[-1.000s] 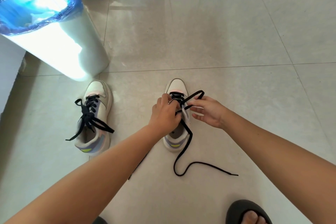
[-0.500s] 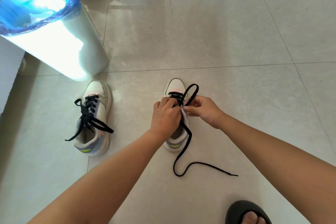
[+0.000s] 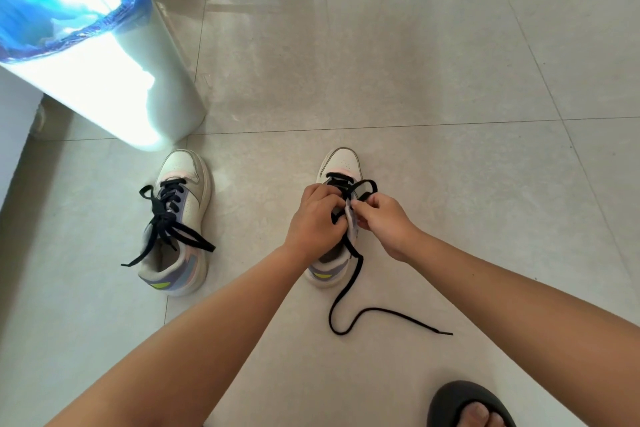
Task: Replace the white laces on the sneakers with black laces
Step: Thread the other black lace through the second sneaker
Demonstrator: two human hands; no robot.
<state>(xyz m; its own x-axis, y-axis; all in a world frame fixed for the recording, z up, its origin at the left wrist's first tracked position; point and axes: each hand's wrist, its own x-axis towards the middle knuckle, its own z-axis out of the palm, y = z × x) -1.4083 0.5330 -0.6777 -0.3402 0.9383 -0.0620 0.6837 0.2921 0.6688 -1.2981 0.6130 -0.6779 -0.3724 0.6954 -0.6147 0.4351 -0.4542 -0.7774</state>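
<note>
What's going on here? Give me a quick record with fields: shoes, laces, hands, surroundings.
left sneaker: already laced in black, ends loose
right sneaker: partly laced
black lace: free end trails on the floor
left hand: grips the right sneaker's upper
right hand: pinches the lace at an eyelet
bin: blue liner, beyond the left sneaker

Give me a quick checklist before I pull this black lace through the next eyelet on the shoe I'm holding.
1. Left hand steadies the right shoe: ok.
2. Right hand pinches the black lace: ok.
3. Lace tip is in the eyelet: cannot tell, fingers hide it.
4. Loose end on the floor is free of knots: ok.
5. Left shoe already has its black lace: ok.
</note>
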